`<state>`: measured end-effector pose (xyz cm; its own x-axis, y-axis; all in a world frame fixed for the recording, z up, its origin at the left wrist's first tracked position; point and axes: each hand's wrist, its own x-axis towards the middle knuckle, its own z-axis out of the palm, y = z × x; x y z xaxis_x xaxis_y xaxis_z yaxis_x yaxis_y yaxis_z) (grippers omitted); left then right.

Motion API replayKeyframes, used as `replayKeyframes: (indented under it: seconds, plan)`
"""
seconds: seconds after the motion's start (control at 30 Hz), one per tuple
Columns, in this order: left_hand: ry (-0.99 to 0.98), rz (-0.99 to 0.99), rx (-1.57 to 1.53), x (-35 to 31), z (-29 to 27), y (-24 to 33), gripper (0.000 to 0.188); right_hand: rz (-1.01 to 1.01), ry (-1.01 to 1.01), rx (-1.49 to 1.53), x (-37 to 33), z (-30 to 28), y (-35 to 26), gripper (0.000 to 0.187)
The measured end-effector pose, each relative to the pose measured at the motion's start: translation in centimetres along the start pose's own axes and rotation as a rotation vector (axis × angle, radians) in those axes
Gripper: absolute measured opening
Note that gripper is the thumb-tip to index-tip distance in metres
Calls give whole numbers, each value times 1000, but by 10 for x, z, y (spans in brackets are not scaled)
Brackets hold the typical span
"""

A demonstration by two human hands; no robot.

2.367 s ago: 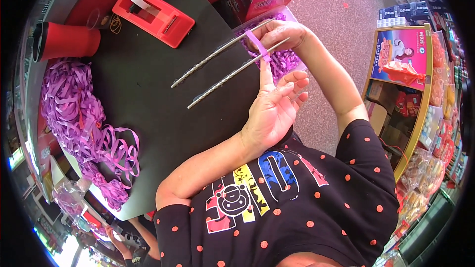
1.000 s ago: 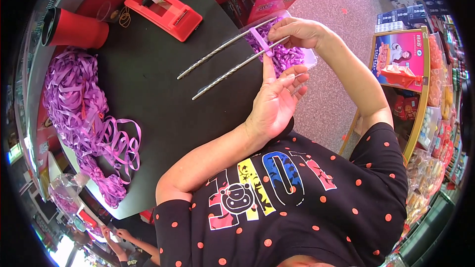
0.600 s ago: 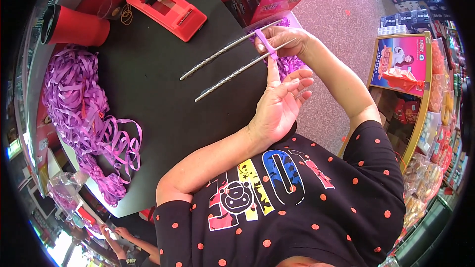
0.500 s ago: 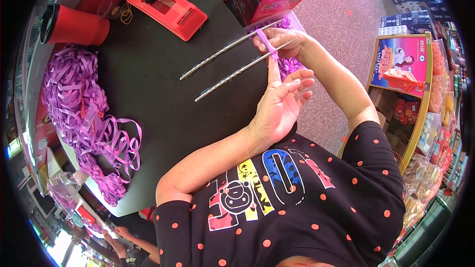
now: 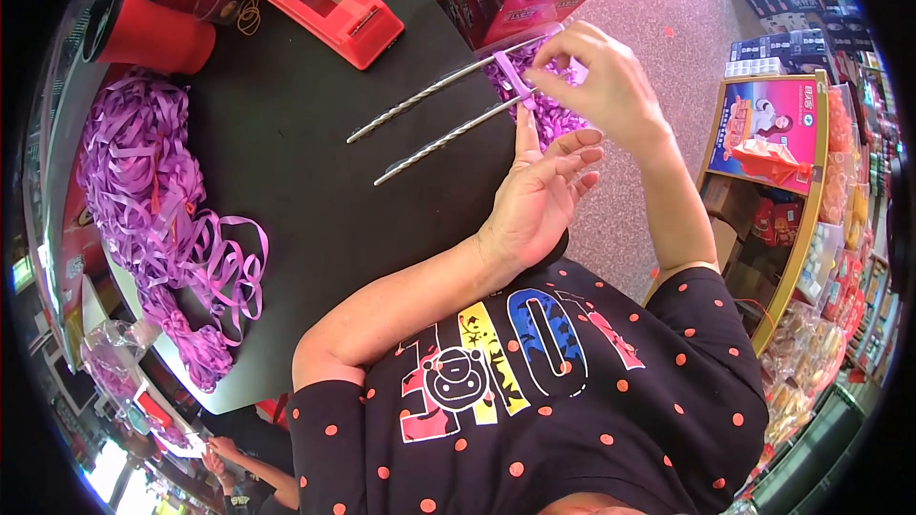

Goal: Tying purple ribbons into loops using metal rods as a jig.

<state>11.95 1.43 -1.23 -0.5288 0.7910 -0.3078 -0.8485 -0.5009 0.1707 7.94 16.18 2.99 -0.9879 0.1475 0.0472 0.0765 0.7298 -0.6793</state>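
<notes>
Two slim metal rods with spiral-twisted ends, an upper one (image 5: 420, 95) and a lower one (image 5: 429, 154), run side by side over the dark tabletop. A band of purple ribbon (image 5: 511, 73) spans both rods near their right ends. My left hand (image 5: 534, 195) is palm up with its fingers apart; the index finger points up and its tip touches the band at the lower rod. Above the right ends my right hand (image 5: 611, 81) is bent, thumb and fingers curled close to the band as if round the ribbon; the strand between the fingertips is mostly hidden.
Loose purple ribbon (image 5: 563, 119) fills a container beyond the table edge. A big ribbon heap (image 5: 143, 172) lies on the left. Farther back are a red cup (image 5: 157, 38), a rubber-band bunch (image 5: 248, 14) and a red tape dispenser (image 5: 334, 5). A display shelf (image 5: 792, 257) stands right.
My right hand has risen from behind the band to above the rods' right ends, its wrist now bent over. My left hand keeps its place at the band.
</notes>
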Motion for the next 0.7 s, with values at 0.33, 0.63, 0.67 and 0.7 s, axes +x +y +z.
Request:
replayKeyframes:
  seconds: [0.33,0.63,0.67,0.7]
  plan:
    - [-11,9,-62,2,6,0,72,-242,51,-502,-8,16,-25,20]
    - [2,-6,-21,-2,7,0,94,58,52,-195,-9,16,-3,16]
    - [3,-6,-21,-2,6,0,94,26,91,-262,-9,18,2,16]
    - [-6,3,-22,-2,6,0,94,-5,131,-329,-9,19,4,17]
